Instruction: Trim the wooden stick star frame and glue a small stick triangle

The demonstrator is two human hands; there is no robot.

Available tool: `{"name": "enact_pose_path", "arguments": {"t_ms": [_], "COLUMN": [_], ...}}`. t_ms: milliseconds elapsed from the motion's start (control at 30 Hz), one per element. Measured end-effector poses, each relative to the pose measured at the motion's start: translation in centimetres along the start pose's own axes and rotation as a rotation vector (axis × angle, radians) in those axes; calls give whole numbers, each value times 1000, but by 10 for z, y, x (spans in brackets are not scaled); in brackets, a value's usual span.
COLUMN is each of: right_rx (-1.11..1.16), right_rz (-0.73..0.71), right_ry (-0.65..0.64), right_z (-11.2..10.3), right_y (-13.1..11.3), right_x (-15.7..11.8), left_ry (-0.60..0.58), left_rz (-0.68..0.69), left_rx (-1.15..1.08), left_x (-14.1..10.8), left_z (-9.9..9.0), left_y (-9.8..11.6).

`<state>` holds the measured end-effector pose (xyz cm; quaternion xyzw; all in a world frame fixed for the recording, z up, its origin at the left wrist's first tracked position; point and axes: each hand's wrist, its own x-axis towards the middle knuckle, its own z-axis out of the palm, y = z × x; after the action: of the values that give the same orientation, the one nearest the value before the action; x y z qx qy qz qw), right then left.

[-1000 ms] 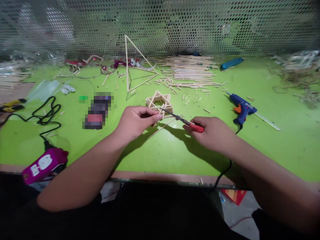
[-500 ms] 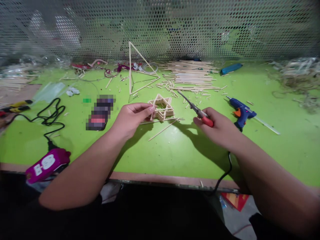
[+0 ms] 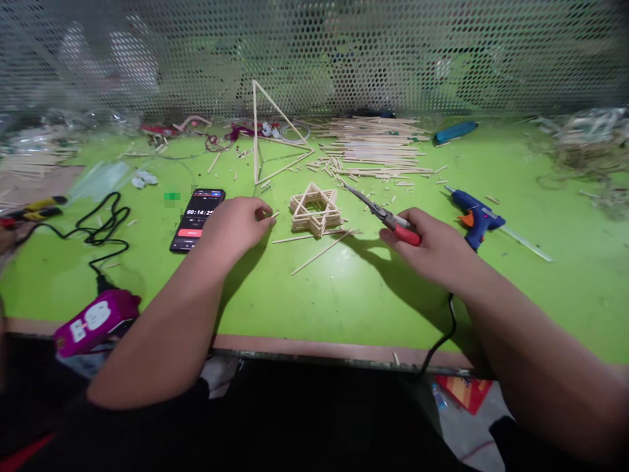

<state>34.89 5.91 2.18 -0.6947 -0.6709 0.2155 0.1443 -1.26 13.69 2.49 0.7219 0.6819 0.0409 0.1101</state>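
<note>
The left hand [image 3: 233, 229] is positioned on the tabletop [image 3: 334, 308], near the centre, with the fingers curled inward. Its grip is narrow: a short wooden stick piece [image 3: 270, 215] is seen projecting from the fingertips and appears to be pinched there. The right hand [image 3: 422, 246] is positioned to the right of centre, and its grip is closed around the red handles of a pair of needle-nose pliers [image 3: 388, 216]. The pliers are directed toward the far left, with the jaws drawn together and the tips held above the tabletop, just beyond and to the right of the star.

A six-pointed wooden stick star [image 3: 315, 210] is laid flat between the two hands, touching neither, and is located just beside the left fingertips. Two loose long sticks [image 3: 322, 252] are placed on the near side of it. A smartphone [image 3: 196, 219] displaying a running timer is placed to the left of the left hand. A blue hot glue gun [image 3: 474, 216] is laid to the far side of the right hand. A tall triangular stick frame [image 3: 280, 141] is stood at the far edge, to the left of a stacked pile of sticks [image 3: 373, 147]. A magenta power strip [image 3: 95, 321] and a coiled black cable [image 3: 101, 226] are placed at the left. A perforated metal screen [image 3: 314, 52] is mounted beyond the tabletop.
</note>
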Motion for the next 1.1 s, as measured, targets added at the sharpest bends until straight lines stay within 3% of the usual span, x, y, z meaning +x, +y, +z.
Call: {"name": "enact_pose_path", "arguments": {"t_ms": [133, 200, 300, 400, 533, 667, 800, 900, 1100], "right_rx": [8, 14, 15, 18, 40, 65, 73, 95, 230], "right_rz": [12, 11, 6, 7, -6, -15, 4, 11, -30], "right_ry": [19, 30, 33, 15, 7, 27, 39, 41, -1], "right_z": [-2, -2, -1, 0, -2, -5, -8, -11, -14], "right_y": [1, 2, 2, 2, 0, -2, -2, 0, 1], "right_x": [0, 1, 2, 3, 1, -1, -2, -2, -4], "left_ry": [54, -59, -234, -180, -104, -73, -103, -123, -181], "left_rz": [77, 180, 298, 371, 458, 491, 391, 342, 161], "left_rx": [118, 122, 29, 50, 123, 201, 133, -106, -1096], "left_x": [-20, -36, -57, -66, -67, -67, -63, -57, -45], "left_z": [-15, -17, -4, 16, 34, 37, 28, 19, 12], "left_y": [13, 26, 49, 63, 67, 70, 71, 64, 48]}}
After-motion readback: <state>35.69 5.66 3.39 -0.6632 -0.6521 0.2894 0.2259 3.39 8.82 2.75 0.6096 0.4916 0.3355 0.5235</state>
